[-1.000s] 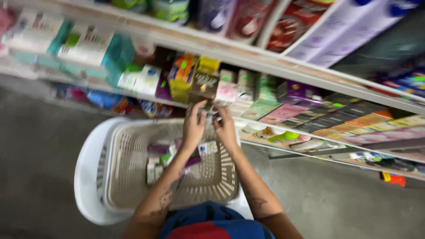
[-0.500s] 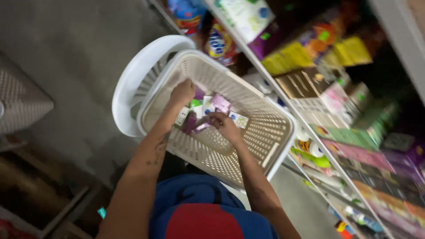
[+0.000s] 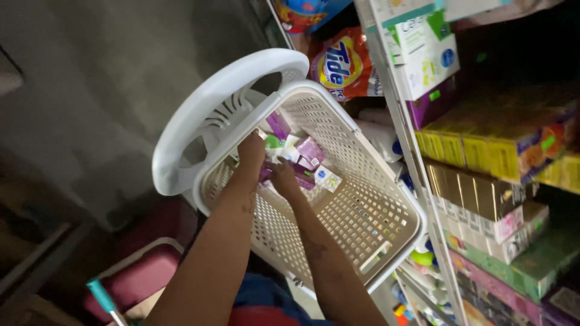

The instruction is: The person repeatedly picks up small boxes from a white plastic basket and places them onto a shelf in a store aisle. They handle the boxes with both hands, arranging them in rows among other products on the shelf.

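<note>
Head view, looking down into one beige perforated laundry basket [image 3: 362,211], the landmark for every position below. Both my hands are inside the basket at its far end, among a heap of small boxes [image 3: 302,160]. My left hand [image 3: 252,151] rests knuckles-up on the heap beside the basket's far-left wall; its fingers curl down into the boxes, but I cannot tell whether they grip one. My right hand [image 3: 283,176] lies just beside the left, nearer the basket's middle, fingers bent over a purple box [image 3: 305,180]; whether they close on it is hidden.

Boxes I can count in the heap: three purple or pink ones, one white box with a blue mark [image 3: 328,177] and one green-and-white box [image 3: 273,142]; others may lie hidden under my hands. The rest of the basket floor is bare mesh.

One white round-rimmed basket [image 3: 199,121] sits under and beyond the beige basket, touching it. One orange detergent bag [image 3: 341,63] lies beyond the basket's far-right corner. To the right of the basket runs a white shelf unit [image 3: 411,151] stacked with rows of yellow boxes [image 3: 483,142] and gold boxes [image 3: 465,193], too overlapped to count. One dark red stool [image 3: 142,278] stands on the near-left side of the basket.
</note>
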